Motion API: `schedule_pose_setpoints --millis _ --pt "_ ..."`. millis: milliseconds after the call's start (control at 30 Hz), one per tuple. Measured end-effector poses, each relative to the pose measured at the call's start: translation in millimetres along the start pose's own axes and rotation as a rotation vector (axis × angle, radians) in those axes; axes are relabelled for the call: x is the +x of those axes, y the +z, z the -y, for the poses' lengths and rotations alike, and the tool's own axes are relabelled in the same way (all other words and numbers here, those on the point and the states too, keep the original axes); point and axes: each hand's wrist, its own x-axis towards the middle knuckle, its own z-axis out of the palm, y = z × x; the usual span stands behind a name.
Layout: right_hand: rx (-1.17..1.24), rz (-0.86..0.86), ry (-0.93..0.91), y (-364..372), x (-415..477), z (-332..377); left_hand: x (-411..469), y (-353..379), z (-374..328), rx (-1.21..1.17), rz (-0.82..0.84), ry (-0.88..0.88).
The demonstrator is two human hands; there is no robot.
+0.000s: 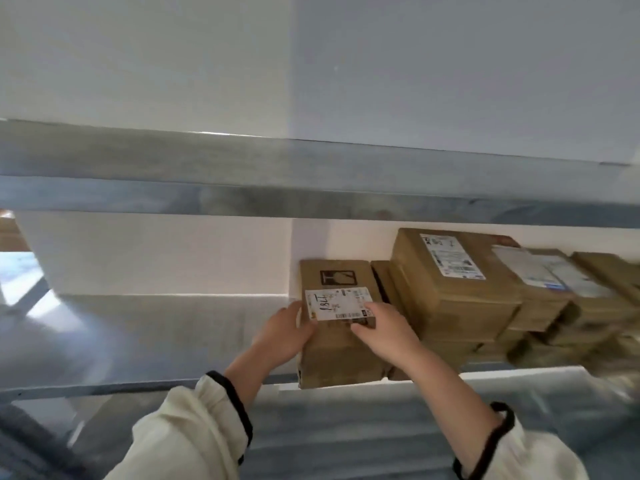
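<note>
Parcel (pixel 337 355) apparently under right hand (pixel 385 330)

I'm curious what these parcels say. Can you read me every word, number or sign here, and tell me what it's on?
"1786", handwritten and seen turned round, my best reading: white label on the front box.
Goblet sign, no words: same box, behind the label.
Small print and barcodes on that label: too blurred to read.
Other labels on the stacked boxes: too blurred to read.

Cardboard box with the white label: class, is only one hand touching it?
No: the left hand lies against the left side of the cardboard box and the right hand rests on top, on its white label.
</note>
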Motion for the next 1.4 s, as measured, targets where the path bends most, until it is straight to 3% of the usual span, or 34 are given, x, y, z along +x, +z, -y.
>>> schedule_pose_setpoints --millis 200,300,400,567,700,933,1267,1400 --pt "-0.013 -0.032 0.076 6 13 -41 19 20 -20 -0.226 0.034 -0.120" --pt "-0.102 -0.065 0.078 9 19 -42 27 14 -13 -0.391 0.180 -0.326" --pt "-0.141 -0.077 0.075 13 21 -39 27 15 -2 -0.480 0.297 -0.422" --pt "0.085 -0.037 0.119 13 29 -43 27 25 0 -0.574 0.312 -0.452" --pt "0.238 0.095 0.205 12 39 -50 27 31 5 -0.676 0.280 -0.500" --pt "0.384 0.129 0.219 12 42 -53 22 37 15 -0.749 0.226 -0.464" --pt "0.290 0.191 -0.036 24 2 -11 -53 15 44 -0.885 0.091 -0.490" --pt "0.246 0.304 -0.194 51 -8 25 -105 0 77 -0.925 -0.084 -0.589"
